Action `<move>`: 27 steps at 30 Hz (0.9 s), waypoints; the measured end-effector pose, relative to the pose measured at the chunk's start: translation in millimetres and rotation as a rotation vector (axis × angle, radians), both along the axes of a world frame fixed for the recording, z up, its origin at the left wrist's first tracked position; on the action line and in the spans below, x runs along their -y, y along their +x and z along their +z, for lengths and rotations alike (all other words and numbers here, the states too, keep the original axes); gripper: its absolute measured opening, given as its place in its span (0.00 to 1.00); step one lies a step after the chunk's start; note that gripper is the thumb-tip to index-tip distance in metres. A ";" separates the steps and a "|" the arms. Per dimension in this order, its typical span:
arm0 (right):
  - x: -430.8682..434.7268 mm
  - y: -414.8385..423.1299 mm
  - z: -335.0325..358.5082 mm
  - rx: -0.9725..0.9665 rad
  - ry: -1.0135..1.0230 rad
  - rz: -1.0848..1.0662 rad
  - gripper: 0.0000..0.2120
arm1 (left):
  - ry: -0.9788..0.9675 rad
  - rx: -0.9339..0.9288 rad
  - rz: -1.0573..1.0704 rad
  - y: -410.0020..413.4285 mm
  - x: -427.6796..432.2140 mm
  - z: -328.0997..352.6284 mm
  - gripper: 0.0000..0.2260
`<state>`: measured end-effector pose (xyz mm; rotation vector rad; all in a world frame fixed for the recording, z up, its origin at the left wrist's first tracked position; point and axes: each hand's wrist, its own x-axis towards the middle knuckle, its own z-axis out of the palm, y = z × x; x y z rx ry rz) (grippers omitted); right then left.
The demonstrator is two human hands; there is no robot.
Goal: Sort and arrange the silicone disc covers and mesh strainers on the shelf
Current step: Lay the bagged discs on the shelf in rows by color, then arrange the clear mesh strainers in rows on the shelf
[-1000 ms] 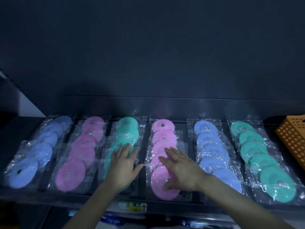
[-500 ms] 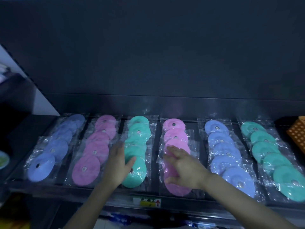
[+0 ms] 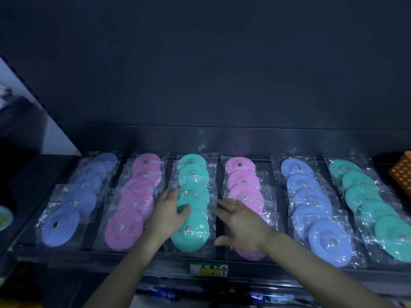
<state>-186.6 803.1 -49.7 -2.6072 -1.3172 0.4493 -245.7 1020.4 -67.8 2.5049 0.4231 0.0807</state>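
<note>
Touching green discs (image 3: 193, 174) with flat left hand (image 3: 170, 215), hovering right hand (image 3: 243, 225) over pink discs (image 3: 243, 181), fingers wide on both. Likely soft, slippery: pinch rims.

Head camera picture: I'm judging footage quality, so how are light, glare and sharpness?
Head view: dim, bluish light, upper half nearly black; glare glints off the clear wrappers; the left hand and right hand look slightly soft.

Dim bluish light, dark back wall (image 3: 200, 63) over a black shelf (image 3: 89, 260), orange perforated basket (image 3: 401, 172) far right.
</note>
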 end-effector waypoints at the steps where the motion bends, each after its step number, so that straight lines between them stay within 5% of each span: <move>1: 1.2 0.0 1.1 0.000 0.012 -0.013 0.40 | 0.034 0.013 -0.004 0.4 0.2 2.0 0.29; 18: 123.5 14.7 28.0 0.064 0.195 -0.435 0.15 | 0.189 0.191 -0.409 34.3 99.1 34.7 0.20; 27: 249.8 15.4 35.8 0.079 0.185 -0.567 0.11 | 0.229 0.201 -0.493 57.1 218.9 43.2 0.17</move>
